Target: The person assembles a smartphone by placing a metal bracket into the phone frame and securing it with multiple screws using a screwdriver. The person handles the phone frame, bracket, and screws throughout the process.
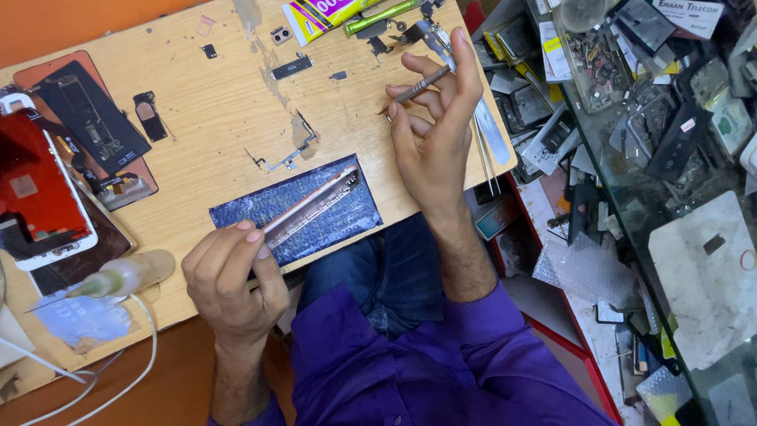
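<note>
My left hand point(233, 276) grips the near end of a thin phone frame point(311, 207), held on edge over a dark blue textured mat point(315, 217) on the wooden board point(221, 134). My right hand point(438, 134) is raised above the board's right side, pinching a slim metal tool point(418, 87) between thumb and fingers, its tip pointing left. The two hands are apart, with the tool clear of the frame.
A red-backed phone screen point(39, 193) and a black open phone body point(91, 114) lie at the left. A small squeeze bottle point(118, 278) lies near the front edge. Loose small parts, a flex cable point(288, 154) and tweezers point(485, 150) lie about. Shelves of scrap parts point(631, 102) stand at the right.
</note>
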